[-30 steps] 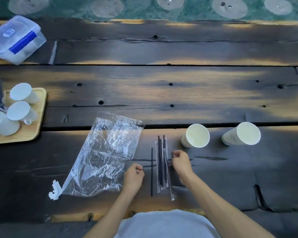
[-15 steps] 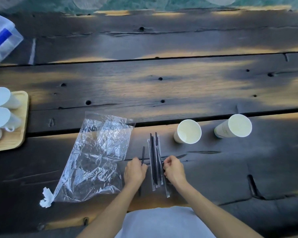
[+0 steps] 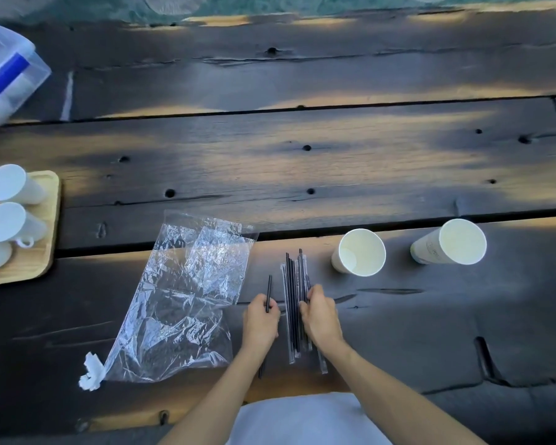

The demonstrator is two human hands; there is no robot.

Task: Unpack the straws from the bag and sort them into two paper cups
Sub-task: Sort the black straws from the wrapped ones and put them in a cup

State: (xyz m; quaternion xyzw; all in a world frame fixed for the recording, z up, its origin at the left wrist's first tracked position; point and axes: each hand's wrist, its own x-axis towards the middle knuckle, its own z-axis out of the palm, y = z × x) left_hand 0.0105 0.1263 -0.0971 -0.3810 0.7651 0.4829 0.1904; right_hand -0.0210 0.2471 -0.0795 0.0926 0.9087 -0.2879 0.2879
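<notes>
Straws [image 3: 294,303]: wrapped bundle laid on the bench [image 3: 302,162], just left of two empty paper cups [image 3: 360,252]. One bare straw [image 3: 268,292] is pinched by left hand [image 3: 260,319] fingers, apparently separated for sorting; bundle is pressed by right hand [image 3: 320,316]. Emptied bag [image 3: 187,297] lies left of the bundle.

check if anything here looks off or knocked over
Nothing is spilled or broken. Both paper cups stand upright and empty. One bare black straw, in the left hand, sits apart from the wrapped bundle under the right hand.
</notes>
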